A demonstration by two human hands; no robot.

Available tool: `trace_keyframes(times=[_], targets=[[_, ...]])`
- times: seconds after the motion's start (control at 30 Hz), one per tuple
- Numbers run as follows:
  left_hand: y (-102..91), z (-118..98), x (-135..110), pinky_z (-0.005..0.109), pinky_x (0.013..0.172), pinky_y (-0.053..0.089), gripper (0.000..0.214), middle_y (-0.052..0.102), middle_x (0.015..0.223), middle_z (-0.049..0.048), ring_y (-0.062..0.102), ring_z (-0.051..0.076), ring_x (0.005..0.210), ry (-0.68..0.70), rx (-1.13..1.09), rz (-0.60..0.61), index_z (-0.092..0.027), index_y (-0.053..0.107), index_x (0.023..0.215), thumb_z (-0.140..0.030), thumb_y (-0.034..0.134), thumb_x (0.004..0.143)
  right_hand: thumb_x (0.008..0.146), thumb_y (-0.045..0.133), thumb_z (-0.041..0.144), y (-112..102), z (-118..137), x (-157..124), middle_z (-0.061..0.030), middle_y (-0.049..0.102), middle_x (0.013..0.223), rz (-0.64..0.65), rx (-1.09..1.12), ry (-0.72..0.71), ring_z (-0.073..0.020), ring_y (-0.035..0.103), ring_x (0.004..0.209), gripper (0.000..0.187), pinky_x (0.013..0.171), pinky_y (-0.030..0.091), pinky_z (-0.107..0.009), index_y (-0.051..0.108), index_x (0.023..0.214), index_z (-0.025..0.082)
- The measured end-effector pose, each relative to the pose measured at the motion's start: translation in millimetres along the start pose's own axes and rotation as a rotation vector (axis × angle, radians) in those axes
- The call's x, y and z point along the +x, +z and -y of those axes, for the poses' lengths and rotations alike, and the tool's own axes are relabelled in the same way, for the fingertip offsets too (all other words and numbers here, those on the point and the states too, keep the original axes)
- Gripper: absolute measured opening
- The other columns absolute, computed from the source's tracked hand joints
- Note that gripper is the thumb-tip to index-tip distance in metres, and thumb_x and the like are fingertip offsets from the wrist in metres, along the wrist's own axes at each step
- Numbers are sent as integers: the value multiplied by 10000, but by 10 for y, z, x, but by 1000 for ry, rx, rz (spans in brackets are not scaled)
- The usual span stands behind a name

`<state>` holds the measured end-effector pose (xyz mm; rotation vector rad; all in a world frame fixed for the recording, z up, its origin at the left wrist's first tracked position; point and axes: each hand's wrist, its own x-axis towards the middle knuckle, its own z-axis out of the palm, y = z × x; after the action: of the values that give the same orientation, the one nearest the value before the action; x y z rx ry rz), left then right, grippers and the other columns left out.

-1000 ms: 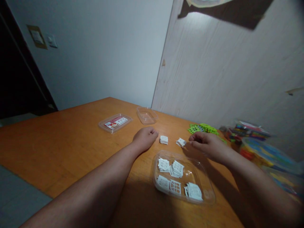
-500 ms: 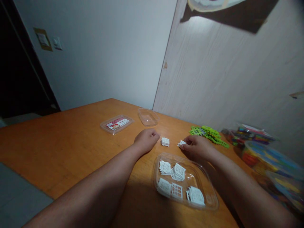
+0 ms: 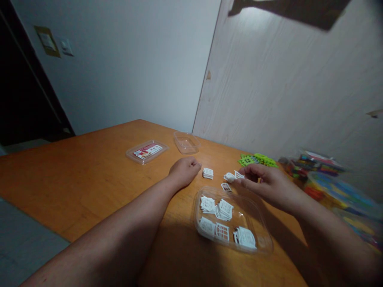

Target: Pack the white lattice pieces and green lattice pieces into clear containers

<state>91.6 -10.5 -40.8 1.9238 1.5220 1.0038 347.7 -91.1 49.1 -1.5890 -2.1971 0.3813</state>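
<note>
My left hand rests on the table in a loose fist, with nothing showing in its fingers. Just right of it is a small neat stack of white lattice window pieces. My right hand has thumb and fingertips around a white lattice window piece, beside a loose pile of similar pieces. One single piece lies flat just in front of that pile. Nearer me, a clear plastic tray holds several groups of white pieces.
Farther back are a clear lid with a red-and-white label and a clear container. Green lattice pieces lie beyond my right hand. Tubs of colourful parts line the right side. A wall borders the table's back edge.
My right hand has shifted right and its fingers have spread from the small pile. A single white piece now lies in front of the pile. My left hand keeps its place.
</note>
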Motion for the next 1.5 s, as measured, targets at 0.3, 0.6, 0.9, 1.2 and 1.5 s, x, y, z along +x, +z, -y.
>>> trace_keyframes(times=[0.3, 0.6, 0.9, 1.2, 1.5], targets=[[10, 7, 4, 249, 547, 294, 273, 566, 623, -7, 489, 142, 624, 8, -6, -10, -180, 602, 680, -411, 545, 814, 842, 662, 352, 10, 533, -524, -8, 678, 740, 353, -29, -21, -146, 568, 610, 105, 498, 347, -256, 692, 864, 253], [15, 8, 1, 253, 546, 296, 280, 565, 623, -10, 488, 141, 624, 17, -13, -22, -182, 606, 675, -416, 542, 815, 817, 685, 394, 122, 591, -558, -8, 690, 737, 408, -142, -35, -148, 559, 581, 135, 497, 323, -263, 717, 886, 283], [1, -6, 0, 251, 552, 300, 257, 588, 648, -3, 502, 143, 633, 12, -1, -4, -177, 618, 693, -391, 542, 814, 910, 505, 382, -80, 83, -237, -11, 639, 739, 130, 4, -2, -159, 559, 664, 218, 573, 394, -267, 622, 805, 231], [-12, -15, -5, 254, 557, 287, 273, 610, 672, 1, 521, 147, 654, 5, 39, 3, -180, 630, 722, -413, 530, 825, 802, 581, 406, 209, -263, 345, -49, 677, 734, 76, -164, 196, -184, 579, 666, 230, 567, 370, -278, 677, 809, 197], [-15, 0, 1, 248, 555, 288, 286, 616, 679, 1, 519, 143, 654, 3, 39, 14, -183, 625, 715, -423, 522, 830, 755, 672, 464, 359, -394, 530, -44, 692, 728, 123, -269, 255, -181, 588, 662, 262, 554, 307, -275, 697, 777, 204]])
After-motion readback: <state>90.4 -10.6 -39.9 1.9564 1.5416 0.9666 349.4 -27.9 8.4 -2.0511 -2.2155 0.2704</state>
